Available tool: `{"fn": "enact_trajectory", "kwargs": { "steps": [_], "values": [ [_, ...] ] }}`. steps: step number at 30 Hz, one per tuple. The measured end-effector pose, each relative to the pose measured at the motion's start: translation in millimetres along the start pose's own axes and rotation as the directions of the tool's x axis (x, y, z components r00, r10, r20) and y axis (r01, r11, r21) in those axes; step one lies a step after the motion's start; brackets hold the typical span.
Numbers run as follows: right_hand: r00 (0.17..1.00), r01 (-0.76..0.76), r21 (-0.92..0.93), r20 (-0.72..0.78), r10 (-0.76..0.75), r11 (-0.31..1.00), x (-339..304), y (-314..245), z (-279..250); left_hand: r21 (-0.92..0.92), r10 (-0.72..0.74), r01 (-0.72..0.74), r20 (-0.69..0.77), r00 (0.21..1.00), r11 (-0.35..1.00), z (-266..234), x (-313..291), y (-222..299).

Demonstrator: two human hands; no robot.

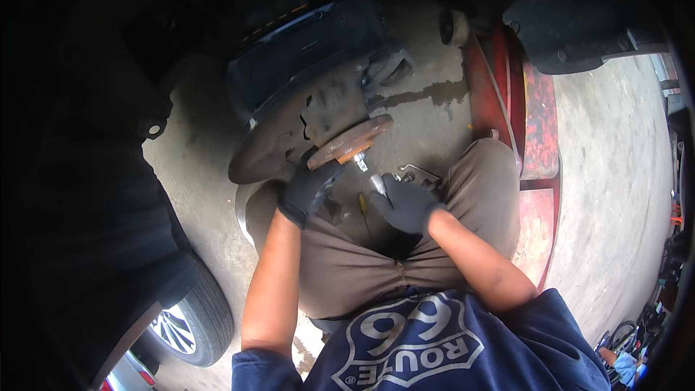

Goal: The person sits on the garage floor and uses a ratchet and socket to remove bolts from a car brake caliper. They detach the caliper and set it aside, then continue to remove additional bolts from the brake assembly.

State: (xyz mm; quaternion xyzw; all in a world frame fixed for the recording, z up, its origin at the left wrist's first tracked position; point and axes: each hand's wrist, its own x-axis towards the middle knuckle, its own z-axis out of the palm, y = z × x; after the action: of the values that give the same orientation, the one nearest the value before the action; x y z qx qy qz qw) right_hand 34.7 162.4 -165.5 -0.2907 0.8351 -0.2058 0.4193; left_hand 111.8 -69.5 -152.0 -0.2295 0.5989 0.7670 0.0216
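Observation:
In front of me is a wheel hub (pixel 352 143) with a rusty round flange, a brown backing plate (pixel 269 137) behind it. A shiny stub (pixel 360 162) sticks out of its centre toward me. My left hand (pixel 313 187), in a black glove, grips the flange's lower left edge; some of its fingers are hidden. My right hand (pixel 407 205), gloved too, is closed around a silver metal cylinder (pixel 378 184) that looks like a socket. Its free end points at the stub, with a small gap between them.
On the floor between my legs lie a yellow-handled screwdriver (pixel 363 202) and a bent wrench (pixel 421 171). A red jack-like frame (pixel 532 123) stands on the right. Dark vehicle bodywork (pixel 87 195) fills the left, with a wheel (pixel 195 318) at lower left.

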Motion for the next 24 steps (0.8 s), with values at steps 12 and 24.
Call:
{"fn": "enact_trajectory", "kwargs": {
  "steps": [12, 24],
  "values": [
    [0.884, -0.417, -0.186, 0.144, 0.444, 0.890, 115, 74, 66, 0.176, -0.191, 0.229, -0.210, 0.959, 0.957, 25, -39, 44],
    [0.627, 0.725, 0.511, -0.766, -0.137, 0.462, 66, -30, -24, -0.058, -0.162, 0.159, -0.052, 0.985, 0.986, 6, -10, 11]
  ]
}}
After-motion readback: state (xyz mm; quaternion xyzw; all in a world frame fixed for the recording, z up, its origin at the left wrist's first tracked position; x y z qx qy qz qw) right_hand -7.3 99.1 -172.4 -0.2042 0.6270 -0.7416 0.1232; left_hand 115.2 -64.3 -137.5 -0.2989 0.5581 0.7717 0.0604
